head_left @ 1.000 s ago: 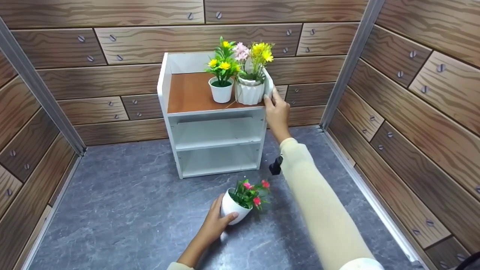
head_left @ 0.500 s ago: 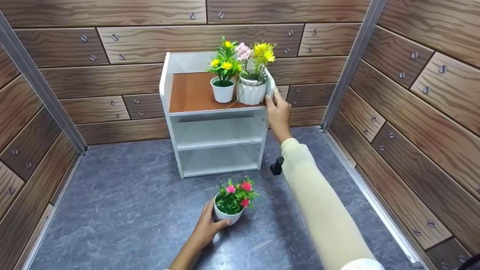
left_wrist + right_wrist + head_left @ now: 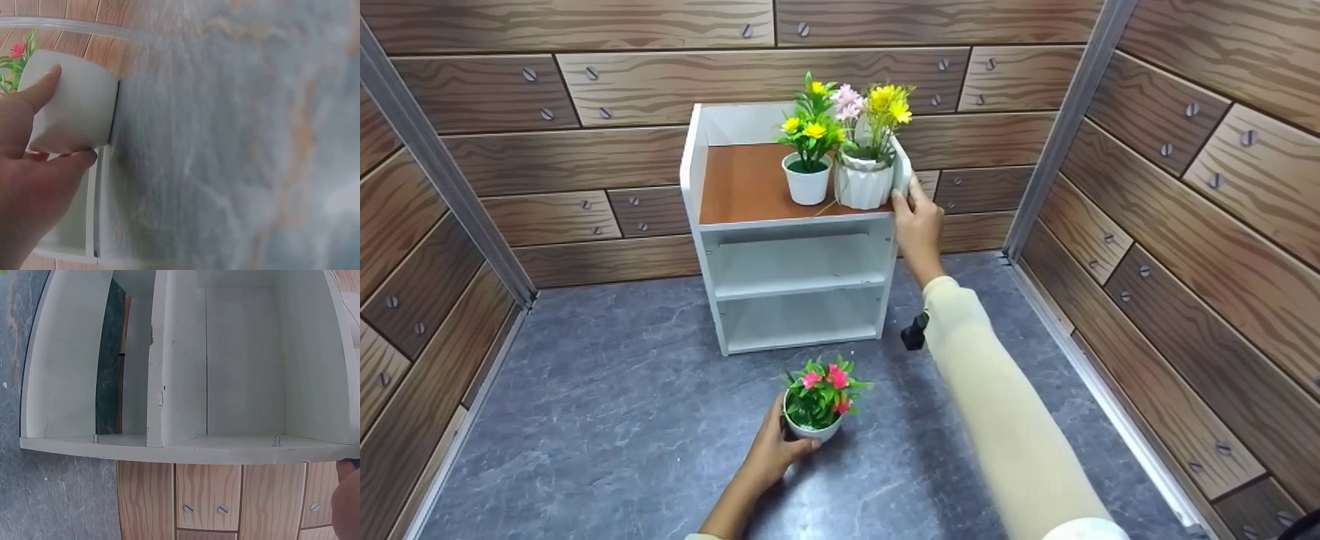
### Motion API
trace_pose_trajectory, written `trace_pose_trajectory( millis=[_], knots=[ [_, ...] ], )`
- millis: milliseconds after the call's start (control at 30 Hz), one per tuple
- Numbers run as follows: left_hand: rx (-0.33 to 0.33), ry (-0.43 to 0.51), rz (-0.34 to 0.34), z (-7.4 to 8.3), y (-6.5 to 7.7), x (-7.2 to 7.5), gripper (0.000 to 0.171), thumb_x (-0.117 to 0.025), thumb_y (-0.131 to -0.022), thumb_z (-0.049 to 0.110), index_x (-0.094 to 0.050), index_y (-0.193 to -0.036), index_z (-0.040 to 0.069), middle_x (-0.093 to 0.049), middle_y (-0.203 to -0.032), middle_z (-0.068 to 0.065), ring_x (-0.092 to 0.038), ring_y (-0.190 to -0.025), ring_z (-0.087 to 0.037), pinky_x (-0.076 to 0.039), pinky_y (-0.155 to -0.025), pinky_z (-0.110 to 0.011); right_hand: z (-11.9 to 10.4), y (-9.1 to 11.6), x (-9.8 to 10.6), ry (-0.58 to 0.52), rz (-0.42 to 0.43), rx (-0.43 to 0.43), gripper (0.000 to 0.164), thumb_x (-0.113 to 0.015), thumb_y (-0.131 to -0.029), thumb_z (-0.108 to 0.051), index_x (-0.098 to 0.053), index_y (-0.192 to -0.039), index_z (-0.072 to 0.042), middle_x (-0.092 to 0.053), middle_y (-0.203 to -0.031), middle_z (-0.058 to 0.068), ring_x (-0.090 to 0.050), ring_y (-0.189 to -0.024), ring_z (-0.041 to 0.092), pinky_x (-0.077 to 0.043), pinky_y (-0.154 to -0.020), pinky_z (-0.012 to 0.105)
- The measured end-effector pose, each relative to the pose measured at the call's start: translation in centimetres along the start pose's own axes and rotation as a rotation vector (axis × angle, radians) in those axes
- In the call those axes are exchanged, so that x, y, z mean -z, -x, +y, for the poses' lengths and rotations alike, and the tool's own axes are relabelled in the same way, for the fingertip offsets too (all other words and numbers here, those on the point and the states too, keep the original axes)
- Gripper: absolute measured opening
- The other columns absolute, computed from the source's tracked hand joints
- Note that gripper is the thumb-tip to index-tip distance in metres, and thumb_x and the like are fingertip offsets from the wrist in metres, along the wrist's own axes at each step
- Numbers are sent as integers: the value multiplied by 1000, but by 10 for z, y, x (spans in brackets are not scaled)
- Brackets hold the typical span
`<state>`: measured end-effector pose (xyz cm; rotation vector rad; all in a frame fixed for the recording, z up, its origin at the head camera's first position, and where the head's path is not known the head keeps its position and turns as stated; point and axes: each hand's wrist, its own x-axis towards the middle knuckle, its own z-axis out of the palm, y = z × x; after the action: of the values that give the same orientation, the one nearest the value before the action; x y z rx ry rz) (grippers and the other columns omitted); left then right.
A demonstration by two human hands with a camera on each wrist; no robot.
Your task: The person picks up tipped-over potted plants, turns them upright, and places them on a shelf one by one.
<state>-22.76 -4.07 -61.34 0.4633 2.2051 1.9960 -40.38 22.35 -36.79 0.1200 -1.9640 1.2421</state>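
Observation:
My left hand (image 3: 771, 448) grips a small white flowerpot (image 3: 76, 104) with green leaves and pink-red flowers (image 3: 825, 382). The pot stands upright in front of the shelf unit, its base at or very near the floor. In the left wrist view, my thumb lies on one side of the pot and fingers on the other. My right hand (image 3: 919, 229) grips the right side panel of the white shelf unit (image 3: 799, 289), thumb at its front edge. Only a bit of that hand shows in the right wrist view, beside the panel (image 3: 225, 454).
On the brown top of the shelf unit stand a white pot with yellow flowers (image 3: 808, 184) and a ribbed white pot with pink and yellow flowers (image 3: 864, 184). Wood-patterned walls (image 3: 622, 165) enclose the grey marbled floor (image 3: 600, 390).
The pot in my left hand has turned from tilted rightward to upright and shifted slightly left. My right hand has kept its hold on the side panel.

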Motion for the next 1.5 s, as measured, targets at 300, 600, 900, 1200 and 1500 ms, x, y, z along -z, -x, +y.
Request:
trace_pose_trajectory(
  millis=[300, 600, 900, 1200, 1500],
  knots=[
    [76, -85, 61, 1, -2, -2, 122, -92, -71, 17, -10, -159, -3, -23, -158, -34, -27, -145, -50, -20, -119, -63, 0, 1, -4, 13, 7, 6, 45, -64, -98, -12, -56, -141, 0, -64, -129, 22, -64, -122, 28, -51, -102, 39],
    [36, -100, 92, -1, -2, -5, 112, -91, -72, 16, -21, -158, 0, -32, -157, -30, -35, -143, -47, -25, -118, -61, 1, 2, -3, -10, 38, -7, 46, -65, -97, -13, -57, -140, -1, -63, -130, 21, -64, -121, 27, -52, -101, 37],
    [39, -97, 82, -2, -2, -7, 114, -91, -72, 18, -18, -157, -5, -31, -156, -33, -34, -143, -48, -24, -118, -61, 0, 0, 1, 4, 25, -16, 49, -62, -100, -20, -52, -147, -11, -62, -136, 13, -64, -121, 18, -54, -97, 33],
    [10, -99, 91, -3, -4, -7, 113, -91, -71, 16, -20, -157, -5, -31, -157, -32, -36, -143, -47, -25, -119, -60, -4, -6, -1, -1, 22, -2, 49, -60, -102, -22, -49, -149, -14, -60, -139, 14, -61, -126, 17, -52, -99, 32],
    [10, -106, 121, 4, -5, -1, 109, -92, -70, 17, -28, -156, -2, -40, -154, -29, -42, -139, -43, -30, -117, -58, -2, -6, -6, 24, 57, 41, 47, -60, -101, -17, -52, -146, -8, -63, -132, 17, -66, -115, 19, -55, -94, 36]
  ],
)
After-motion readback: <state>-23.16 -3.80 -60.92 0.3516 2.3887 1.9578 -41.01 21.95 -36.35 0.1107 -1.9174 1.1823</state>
